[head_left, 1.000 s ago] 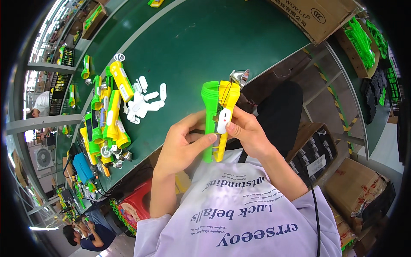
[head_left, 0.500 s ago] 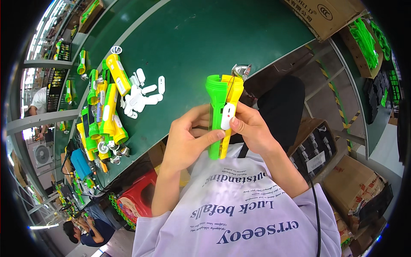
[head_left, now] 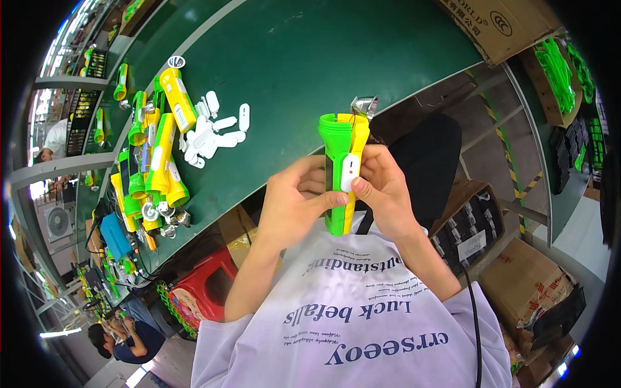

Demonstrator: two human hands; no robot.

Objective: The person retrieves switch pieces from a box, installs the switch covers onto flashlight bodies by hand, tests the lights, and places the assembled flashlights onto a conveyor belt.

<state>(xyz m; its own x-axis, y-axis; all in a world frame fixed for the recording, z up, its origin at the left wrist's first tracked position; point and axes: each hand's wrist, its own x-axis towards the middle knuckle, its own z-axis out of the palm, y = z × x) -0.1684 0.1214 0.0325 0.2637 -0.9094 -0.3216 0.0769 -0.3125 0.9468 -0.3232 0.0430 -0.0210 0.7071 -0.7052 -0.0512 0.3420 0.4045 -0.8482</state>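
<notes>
Between my two hands stands a green and yellow flashlight body (head_left: 335, 145), its wide mouth upward. My left hand (head_left: 294, 200) grips the green half from the left, thumb across its lower front. On the yellow side my right hand (head_left: 386, 194) closes round the body, thumb pressing by a white oval switch plate (head_left: 350, 173) with a small red dot. A shiny reflector cup (head_left: 364, 107) hangs by a thin wire at the yellow rim. The two halves sit nearly together; the fingers behind them are hidden.
On the green table (head_left: 291, 58), a heap of green and yellow flashlight bodies (head_left: 162, 152) lies left, beside loose white switch plates (head_left: 208, 139). Cartons (head_left: 527, 278) stand at the right, a red stool (head_left: 204, 284) at lower left. A co-worker (head_left: 132, 339) sits farther off.
The green and yellow halves have come closer together, narrowing the gap at the mouth. Both hands keep their hold, and the whole has shifted slightly right in view.
</notes>
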